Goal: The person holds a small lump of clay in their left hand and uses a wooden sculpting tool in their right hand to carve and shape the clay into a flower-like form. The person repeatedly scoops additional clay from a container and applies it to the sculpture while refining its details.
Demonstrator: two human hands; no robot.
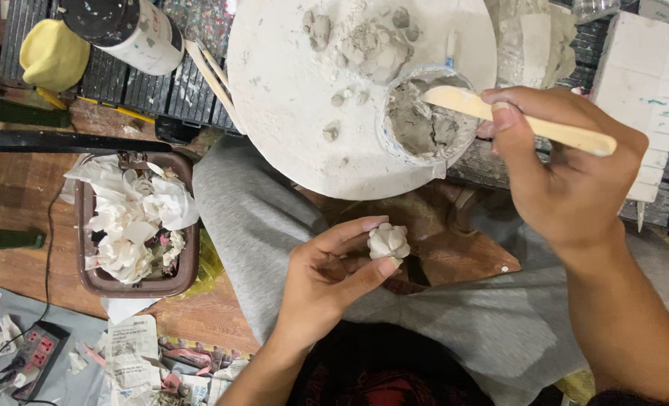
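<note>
1. Two bare hands work above a lap clothed in grey trousers (pixel 251 218), seen from overhead.
2. Nearest, the left hand (pixel 327 278) is turned palm up, with thumb and fingertips pinching a small white clay flower (pixel 388 242) between them; the flower sits at the fingertips, above the lap and just below the round board's near edge.
3. Farther out, the right hand (pixel 567 173) has its fingers pressed together around a flat wooden modelling stick (pixel 515 119), thumb on top.
4. The stick's broad tip reaches into a small round cup (pixel 424 116) of grey wet clay, which stands on the near right part of a white round board (pixel 289 83).
5. Grey clay lumps (pixel 372 45) lie on the board beyond the cup.
6. Off to the left, on the floor, stands a brown tub (pixel 135 286) full of crumpled white paper.
7. Farthest, at top left, lie a yellow sponge (pixel 52 53) and a dark-capped jar (pixel 135 30).
</note>
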